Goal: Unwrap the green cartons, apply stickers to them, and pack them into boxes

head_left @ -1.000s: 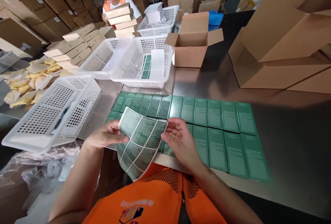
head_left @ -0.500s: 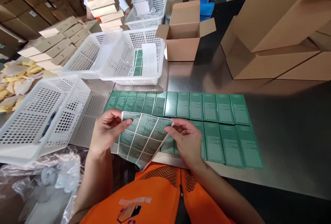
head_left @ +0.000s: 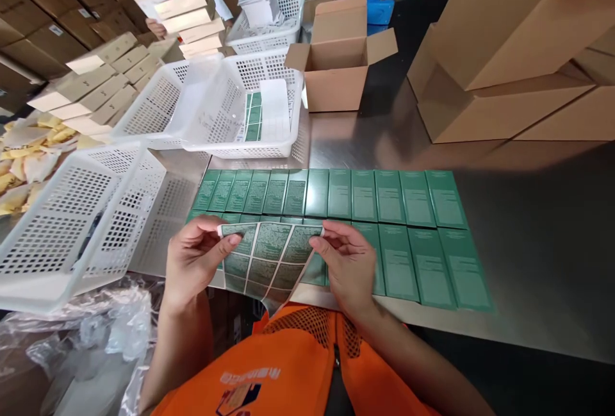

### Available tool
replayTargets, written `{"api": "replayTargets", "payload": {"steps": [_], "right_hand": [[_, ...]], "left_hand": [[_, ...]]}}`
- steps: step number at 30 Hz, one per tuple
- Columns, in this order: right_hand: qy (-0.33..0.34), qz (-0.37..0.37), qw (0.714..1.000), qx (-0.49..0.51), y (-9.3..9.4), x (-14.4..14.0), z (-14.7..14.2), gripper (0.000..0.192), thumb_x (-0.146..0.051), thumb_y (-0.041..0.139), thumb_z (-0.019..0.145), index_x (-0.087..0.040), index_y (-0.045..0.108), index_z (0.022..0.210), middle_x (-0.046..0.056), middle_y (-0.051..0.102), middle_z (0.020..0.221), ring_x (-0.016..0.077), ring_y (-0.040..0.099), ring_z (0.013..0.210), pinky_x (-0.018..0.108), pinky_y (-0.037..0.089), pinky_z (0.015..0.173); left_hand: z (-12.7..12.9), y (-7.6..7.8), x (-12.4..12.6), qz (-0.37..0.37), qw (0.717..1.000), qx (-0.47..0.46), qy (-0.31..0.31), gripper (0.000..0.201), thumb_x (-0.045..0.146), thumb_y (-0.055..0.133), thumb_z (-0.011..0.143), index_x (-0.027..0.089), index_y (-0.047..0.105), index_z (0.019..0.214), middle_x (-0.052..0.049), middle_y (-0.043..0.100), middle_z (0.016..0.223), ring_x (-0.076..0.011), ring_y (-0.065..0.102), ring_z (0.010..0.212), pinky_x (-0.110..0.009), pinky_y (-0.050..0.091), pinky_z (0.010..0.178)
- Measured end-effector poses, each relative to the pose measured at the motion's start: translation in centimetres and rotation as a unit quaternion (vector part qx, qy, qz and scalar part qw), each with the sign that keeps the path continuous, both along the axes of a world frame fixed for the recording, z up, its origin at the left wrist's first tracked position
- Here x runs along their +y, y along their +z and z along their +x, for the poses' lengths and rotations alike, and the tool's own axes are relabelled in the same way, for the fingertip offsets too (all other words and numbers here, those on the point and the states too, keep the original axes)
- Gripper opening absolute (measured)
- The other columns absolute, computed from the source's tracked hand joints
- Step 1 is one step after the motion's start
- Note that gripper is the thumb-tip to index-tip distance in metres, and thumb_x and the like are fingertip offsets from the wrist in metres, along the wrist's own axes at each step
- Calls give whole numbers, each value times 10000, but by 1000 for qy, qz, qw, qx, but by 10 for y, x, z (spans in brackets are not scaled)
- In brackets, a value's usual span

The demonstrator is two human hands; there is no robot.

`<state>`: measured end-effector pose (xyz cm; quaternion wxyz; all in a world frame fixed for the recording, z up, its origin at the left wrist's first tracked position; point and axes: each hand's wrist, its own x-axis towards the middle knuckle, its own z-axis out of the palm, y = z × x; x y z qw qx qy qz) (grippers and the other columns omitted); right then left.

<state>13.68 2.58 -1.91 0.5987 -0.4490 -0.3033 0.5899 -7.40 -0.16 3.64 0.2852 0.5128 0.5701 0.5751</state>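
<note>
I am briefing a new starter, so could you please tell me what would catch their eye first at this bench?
First, the sheet of green labels at the near edge of the metal table, pinched at its top corners by the left hand and right hand. Just behind it lie two rows of green boxes. White perforated baskets stand to the left, and an open cardboard carton farther back.

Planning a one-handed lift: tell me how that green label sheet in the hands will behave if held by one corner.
The label sheet looks thin and floppy: its lower edge already curls below the table edge while the left hand and right hand pinch its top corners. One corner alone would probably let it droop. It seems very light.
</note>
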Motion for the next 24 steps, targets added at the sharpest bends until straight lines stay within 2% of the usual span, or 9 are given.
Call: {"api": "replayTargets", "payload": {"steps": [8,11,15,17,20,24], "right_hand": [[62,-36,995,76,-3,4,-2,317,-378,918,558,-241,750,789,-11,667,688,147,627,637,301,576,619],[82,-27,994,69,-3,3,-2,278,-379,898,600,-244,742,787,-15,658,689,145,613,621,309,567,623],[91,28,995,-24,-1,1,1,174,-368,817,716,-236,705,736,-6,660,704,155,592,615,317,536,620],[92,75,989,-90,-2,0,3,197,-384,769,779,-233,669,702,2,653,706,169,589,648,315,513,628],[110,148,969,-165,-3,-2,5,261,-402,699,859,-235,609,679,0,620,690,172,574,664,305,474,633],[157,199,940,-228,-5,-4,9,317,-394,602,931,-232,540,666,-11,544,660,156,526,627,282,413,590]], "left_hand": [[-2,0,0,-7,1000,15,3,176,210,858,678,206,692,737,37,633,632,-89,548,538,-190,463,485],[-4,0,-2,-11,1000,22,-2,161,213,844,703,203,689,745,36,630,630,-91,551,544,-191,461,493],[-7,0,-3,-29,1000,5,-1,191,244,861,693,196,682,738,40,617,625,-88,549,547,-187,460,501],[-6,1,-3,-37,999,-7,-7,185,232,861,696,203,703,787,29,656,673,-94,580,584,-188,476,529],[-3,4,-2,-27,1000,-5,-7,181,188,844,711,218,735,852,10,711,756,-105,624,641,-190,495,556],[1,6,0,6,1000,5,29,154,173,850,690,221,742,788,24,703,692,-102,622,603,-191,497,539]]}}
